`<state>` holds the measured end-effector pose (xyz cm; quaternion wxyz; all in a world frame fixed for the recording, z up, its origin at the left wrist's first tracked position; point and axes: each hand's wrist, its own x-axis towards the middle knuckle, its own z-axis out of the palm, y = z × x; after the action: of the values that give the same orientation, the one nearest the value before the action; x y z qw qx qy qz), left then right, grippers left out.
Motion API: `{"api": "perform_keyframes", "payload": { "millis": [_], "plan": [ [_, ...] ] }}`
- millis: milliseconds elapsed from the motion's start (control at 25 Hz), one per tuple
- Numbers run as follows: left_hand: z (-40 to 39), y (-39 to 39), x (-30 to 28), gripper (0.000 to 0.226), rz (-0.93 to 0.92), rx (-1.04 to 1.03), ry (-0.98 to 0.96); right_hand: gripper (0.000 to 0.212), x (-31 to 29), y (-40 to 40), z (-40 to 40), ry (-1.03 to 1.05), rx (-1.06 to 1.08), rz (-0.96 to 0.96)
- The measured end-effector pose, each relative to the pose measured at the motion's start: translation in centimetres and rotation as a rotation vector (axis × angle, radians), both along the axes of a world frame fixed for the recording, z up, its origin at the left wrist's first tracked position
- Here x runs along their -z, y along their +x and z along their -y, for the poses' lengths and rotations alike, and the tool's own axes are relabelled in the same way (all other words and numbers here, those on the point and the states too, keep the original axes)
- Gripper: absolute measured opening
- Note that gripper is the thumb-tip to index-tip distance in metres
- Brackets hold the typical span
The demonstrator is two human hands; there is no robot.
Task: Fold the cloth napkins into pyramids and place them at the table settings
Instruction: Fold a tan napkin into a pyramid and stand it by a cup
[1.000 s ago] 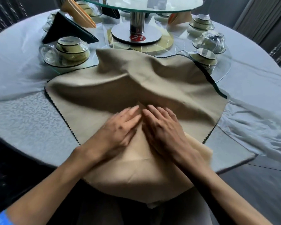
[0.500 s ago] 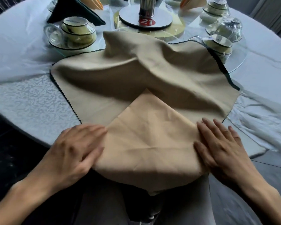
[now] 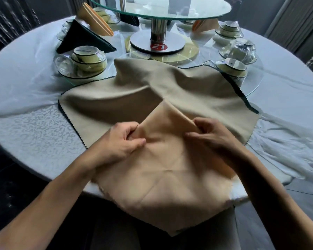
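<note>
A peach cloth napkin (image 3: 168,179) lies as a diamond at the table's near edge, its lower corner hanging over. It rests on a larger tan cloth (image 3: 116,103) with a dark scalloped edge. My left hand (image 3: 118,143) pinches the napkin's upper left edge. My right hand (image 3: 211,136) pinches the upper right edge and lifts it a little. The napkin's top corner points away from me. Folded napkins stand at the back: a dark green one (image 3: 79,39) and a peach one (image 3: 96,19).
A round table in a pale cloth (image 3: 23,98) holds stacked bowl sets, at the left (image 3: 87,60) and right (image 3: 233,68). A glass turntable on a steel post (image 3: 158,27) rises at the centre, with a red "21" tag (image 3: 158,46).
My hands went from smoothing the napkin's centre, out to its side corners, then up along its upper edges, where they now pinch the cloth. The camera tilted up again.
</note>
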<state>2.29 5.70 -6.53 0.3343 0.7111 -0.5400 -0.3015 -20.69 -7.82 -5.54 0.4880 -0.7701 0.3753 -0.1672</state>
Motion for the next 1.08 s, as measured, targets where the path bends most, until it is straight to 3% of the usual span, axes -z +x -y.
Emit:
{"api": "perform_keyframes", "payload": {
  "millis": [80,240,360,640,800,960,1080],
  "plan": [
    [2.4,1.1,-1.2,0.027,0.011,-0.038,-0.076,0.004,-1.0,1.2,1.5,0.068,0.064,0.163],
    [5.5,2.9,-2.8,0.009,-0.343,-0.051,0.083,0.01,-1.7,2.3,5.4,0.214,0.078,0.147],
    [5.3,3.2,-2.8,0.012,-0.278,-0.002,0.125,0.007,-1.1,1.1,6.0,0.243,0.038,0.027],
    [1.9,1.7,-4.0,0.013,-0.243,0.026,-0.152,0.01,-2.3,-1.7,2.3,0.089,0.037,0.204],
    [-2.4,1.7,-2.6,0.008,0.013,0.167,-0.284,0.016,-1.6,-4.8,-1.9,-0.13,-0.076,0.261],
    [-5.8,1.6,1.4,0.013,0.455,0.362,-0.424,0.021,2.8,-7.0,-4.8,-0.522,-0.251,0.083],
    [-6.5,1.8,3.0,0.019,0.583,0.366,-0.438,0.025,4.7,-6.8,-5.4,-0.744,-0.311,-0.066]
  ]
}}
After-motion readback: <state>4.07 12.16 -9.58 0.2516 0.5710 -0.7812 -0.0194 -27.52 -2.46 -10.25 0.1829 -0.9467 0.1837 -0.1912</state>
